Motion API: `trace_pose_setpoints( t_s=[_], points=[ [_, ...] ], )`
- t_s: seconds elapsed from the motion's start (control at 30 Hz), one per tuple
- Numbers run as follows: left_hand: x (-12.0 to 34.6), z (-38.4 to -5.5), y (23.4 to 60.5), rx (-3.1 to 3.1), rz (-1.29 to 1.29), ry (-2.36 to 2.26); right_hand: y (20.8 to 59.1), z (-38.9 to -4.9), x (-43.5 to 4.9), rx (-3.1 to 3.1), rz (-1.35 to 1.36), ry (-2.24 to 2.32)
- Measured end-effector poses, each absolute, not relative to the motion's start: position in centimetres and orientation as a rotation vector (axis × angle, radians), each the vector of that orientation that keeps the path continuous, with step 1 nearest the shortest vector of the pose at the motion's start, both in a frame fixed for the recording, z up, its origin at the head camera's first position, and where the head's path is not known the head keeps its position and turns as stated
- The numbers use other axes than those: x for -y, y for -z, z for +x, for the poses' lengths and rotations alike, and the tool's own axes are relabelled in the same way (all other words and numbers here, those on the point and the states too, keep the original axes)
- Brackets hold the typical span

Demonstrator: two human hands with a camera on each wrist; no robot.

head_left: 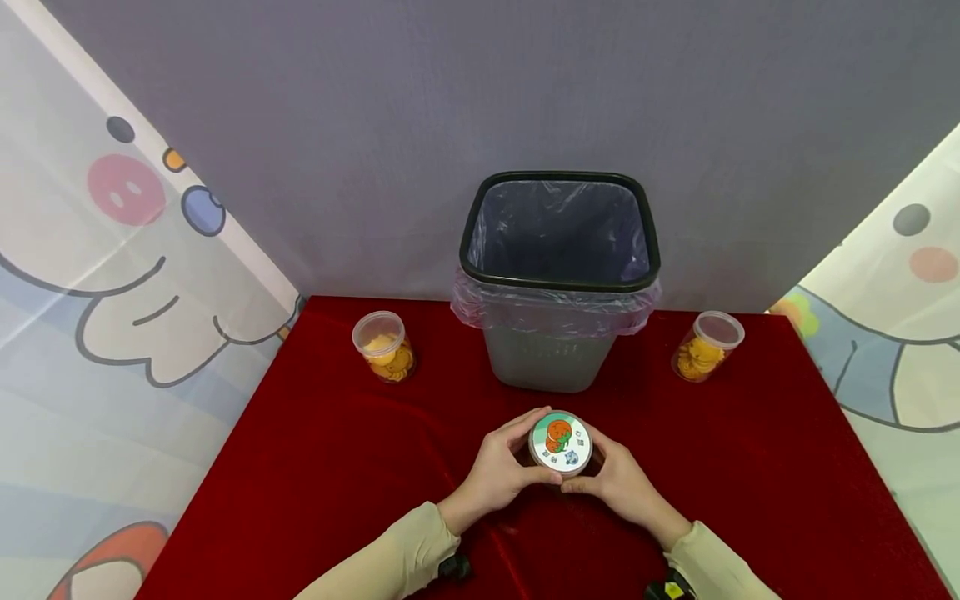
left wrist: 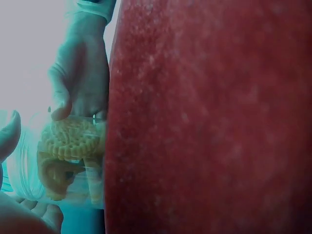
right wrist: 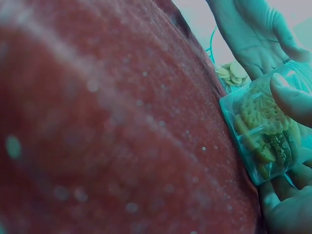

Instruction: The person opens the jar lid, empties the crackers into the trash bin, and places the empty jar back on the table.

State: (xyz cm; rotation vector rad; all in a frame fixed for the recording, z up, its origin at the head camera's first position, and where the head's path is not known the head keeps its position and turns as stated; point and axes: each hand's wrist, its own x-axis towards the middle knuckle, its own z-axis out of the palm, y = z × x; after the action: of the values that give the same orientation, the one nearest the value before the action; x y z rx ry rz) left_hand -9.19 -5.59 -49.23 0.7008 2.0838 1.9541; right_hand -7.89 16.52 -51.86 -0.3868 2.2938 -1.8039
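Observation:
Between both hands, at the near middle of the red cloth, stands a clear plastic cookie jar (head_left: 561, 444). Its round white and green lid shows orange fruit pictures. My left hand (head_left: 501, 471) grips it from the left, and my right hand (head_left: 624, 483) curls round it from the right. Both thumbs meet at the near side of the rim. Through the jar's wall, round yellowish cookies (left wrist: 73, 141) show in the left wrist view. In the right wrist view the jar (right wrist: 265, 129) has its base at the red cloth, with fingers on either side.
Behind the hands stands a grey trash bin (head_left: 551, 358) with a black rim and a clear liner. A jar of cookies (head_left: 386, 350) is to its left, another cookie jar (head_left: 705, 348) to its right. Red cloth (head_left: 315, 500) covers the table, and a grey wall (head_left: 375, 125) rises behind.

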Motion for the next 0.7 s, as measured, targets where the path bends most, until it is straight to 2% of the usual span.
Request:
trace_pose_setpoints(
  t_s=[0.33, 0.7],
  points=[
    [6.1, -9.9, 48.9, -2.06, 0.763, -1.901, 51.6, -7.9, -16.5, -2.285, -0.384, 1.801],
    [7.5, -12.9, 48.0, -1.952, 0.935, -1.704, 51.4, -7.8, -16.4, -2.29, -0.353, 1.782]
  ],
)
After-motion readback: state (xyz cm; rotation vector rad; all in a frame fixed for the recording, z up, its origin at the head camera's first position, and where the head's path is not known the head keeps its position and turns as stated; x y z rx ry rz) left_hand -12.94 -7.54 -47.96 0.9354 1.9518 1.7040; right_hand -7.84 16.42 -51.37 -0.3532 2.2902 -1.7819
